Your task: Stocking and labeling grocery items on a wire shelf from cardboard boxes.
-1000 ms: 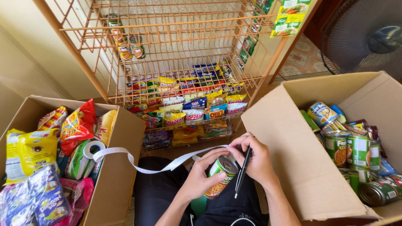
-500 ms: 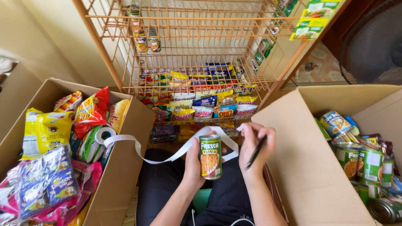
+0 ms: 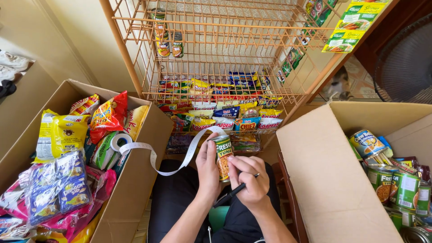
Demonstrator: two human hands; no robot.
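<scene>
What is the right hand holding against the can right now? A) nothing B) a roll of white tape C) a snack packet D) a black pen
D: the right hand grips a black pen beside the can, which the left hand holds upright.

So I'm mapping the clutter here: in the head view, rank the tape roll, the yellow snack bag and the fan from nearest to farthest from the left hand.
1. Tape roll, just left, in the left box.
2. Yellow snack bag, farther left.
3. Fan, far upper right.
</scene>
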